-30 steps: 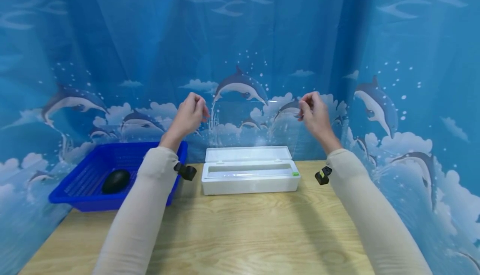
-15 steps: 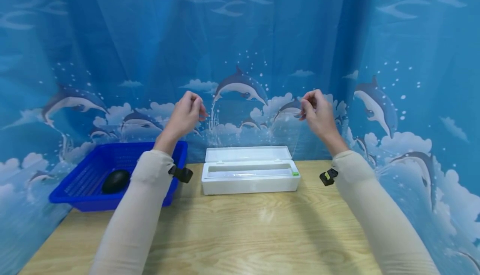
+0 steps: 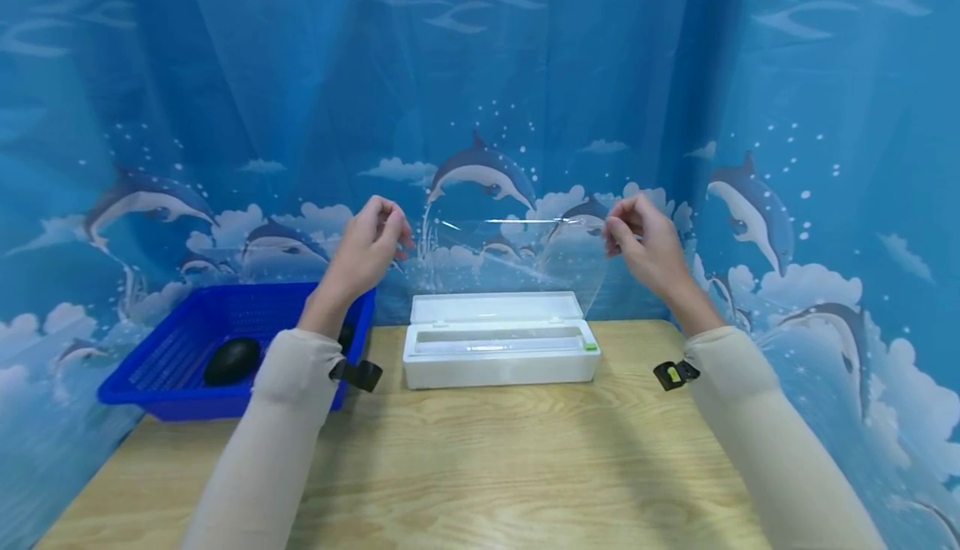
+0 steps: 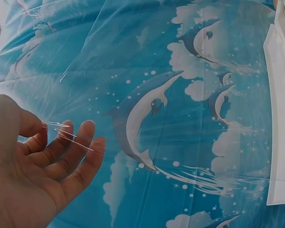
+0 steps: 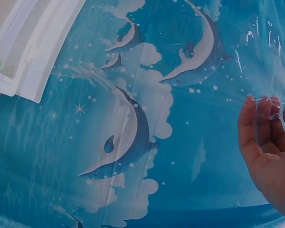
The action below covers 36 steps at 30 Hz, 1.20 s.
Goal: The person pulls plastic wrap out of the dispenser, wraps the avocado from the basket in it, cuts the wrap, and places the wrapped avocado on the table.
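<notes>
A clear sheet of cling film [image 3: 517,242] stretches between my two hands above a white cling film dispenser box [image 3: 502,369]. My left hand [image 3: 371,242] pinches one upper corner between thumb and index finger; in the left wrist view the film's edge glints beside the other, looser fingers [image 4: 80,164]. On the other side, my right hand [image 3: 641,237] pinches the opposite corner. Its fingers [image 5: 249,126] show through the film in the right wrist view. The box's lid [image 3: 495,307] is up, and a green slider [image 3: 591,347] sits at its right end.
A blue plastic basket [image 3: 127,394] stands at the left, holding a dark green oval object [image 3: 232,362]. Part of another dark thing shows behind my left wrist. The wooden table [image 3: 480,467] ends at a blue dolphin-print curtain [image 3: 480,50].
Both hands have come lower and a little nearer, and the right hand has shifted right. The film between them shows more clearly. The box and basket stay in place.
</notes>
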Motion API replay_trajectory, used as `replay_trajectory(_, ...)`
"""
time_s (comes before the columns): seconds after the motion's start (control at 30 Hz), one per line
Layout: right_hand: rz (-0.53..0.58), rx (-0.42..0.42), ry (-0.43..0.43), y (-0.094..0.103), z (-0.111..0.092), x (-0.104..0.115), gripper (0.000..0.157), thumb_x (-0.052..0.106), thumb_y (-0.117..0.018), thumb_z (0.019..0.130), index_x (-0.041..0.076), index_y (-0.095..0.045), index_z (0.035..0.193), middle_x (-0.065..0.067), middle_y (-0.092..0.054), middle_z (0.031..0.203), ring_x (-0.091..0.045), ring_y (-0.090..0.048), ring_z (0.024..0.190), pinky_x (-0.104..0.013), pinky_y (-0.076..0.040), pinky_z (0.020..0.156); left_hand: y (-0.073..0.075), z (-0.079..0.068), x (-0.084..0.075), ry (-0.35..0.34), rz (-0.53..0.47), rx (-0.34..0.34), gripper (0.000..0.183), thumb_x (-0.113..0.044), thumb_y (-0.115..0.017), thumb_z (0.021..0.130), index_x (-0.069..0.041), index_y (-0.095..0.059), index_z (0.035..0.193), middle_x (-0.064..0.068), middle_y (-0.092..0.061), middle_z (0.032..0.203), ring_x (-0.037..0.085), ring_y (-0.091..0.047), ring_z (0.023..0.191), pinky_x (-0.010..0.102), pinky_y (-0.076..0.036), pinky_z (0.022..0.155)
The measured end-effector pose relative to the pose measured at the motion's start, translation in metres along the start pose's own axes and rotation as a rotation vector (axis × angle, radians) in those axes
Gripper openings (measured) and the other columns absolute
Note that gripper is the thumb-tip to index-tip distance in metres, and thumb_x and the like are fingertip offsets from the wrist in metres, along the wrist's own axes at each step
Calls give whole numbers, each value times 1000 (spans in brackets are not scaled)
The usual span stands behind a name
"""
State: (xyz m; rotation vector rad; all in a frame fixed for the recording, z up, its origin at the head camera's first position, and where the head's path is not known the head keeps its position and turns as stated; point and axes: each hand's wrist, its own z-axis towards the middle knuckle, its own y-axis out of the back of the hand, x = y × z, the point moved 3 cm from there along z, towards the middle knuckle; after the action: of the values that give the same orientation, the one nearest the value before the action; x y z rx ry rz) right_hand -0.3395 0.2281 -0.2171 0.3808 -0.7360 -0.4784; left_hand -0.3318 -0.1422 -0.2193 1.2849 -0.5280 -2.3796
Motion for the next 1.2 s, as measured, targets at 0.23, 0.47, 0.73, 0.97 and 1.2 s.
replay_trajectory(0.23, -39, 91, 3, 6, -20, 5, 18, 14, -48, 110, -2, -55, 111, -16, -66, 92, -6, -64, 76, -14, -56, 72, -5, -19, -2, -14, 2, 36, 32, -30, -31, 114, -3, -48, 116, 16, -61, 102, 27, -65, 92, 50, -60, 86)
replay_trajectory(0.47, -35, 155, 15, 12, -45, 8, 13, 10, -51, 108, -2, -58, 107, -15, -68, 90, -5, -66, 74, -16, -58, 70, -12, -42, -2, -19, -54, 110, 32, -30, -30, 114, -4, -47, 113, 16, -62, 103, 28, -66, 95, 41, -61, 82)
replay_trajectory(0.73, 3, 317, -7, 16, -77, 8, 7, 6, -54, 106, 1, -59, 105, -10, -69, 87, -11, -68, 74, -23, -61, 69, -20, -63, 2, -5, -144, 247, 30, -28, -33, 114, -3, -50, 114, 20, -64, 108, 25, -69, 97, 44, -61, 86)
replay_trajectory(0.97, 76, 606, -47, 5, -104, 3, 8, 10, -54, 107, 11, -59, 101, -6, -67, 85, -12, -64, 75, -27, -59, 66, -26, -81, 13, -45, -281, 412, 27, -20, -35, 114, 2, -49, 107, 22, -62, 101, 26, -68, 91, 36, -63, 82)
replay_trajectory(1.2, 221, 849, -13, -8, -128, -11, 8, 8, -55, 106, 4, -58, 101, -15, -68, 83, -6, -65, 74, -29, -60, 64, -45, -104, 31, 13, -236, 675, 27, -22, -40, 113, -1, -55, 105, 19, -65, 97, 20, -67, 87, 35, -62, 82)
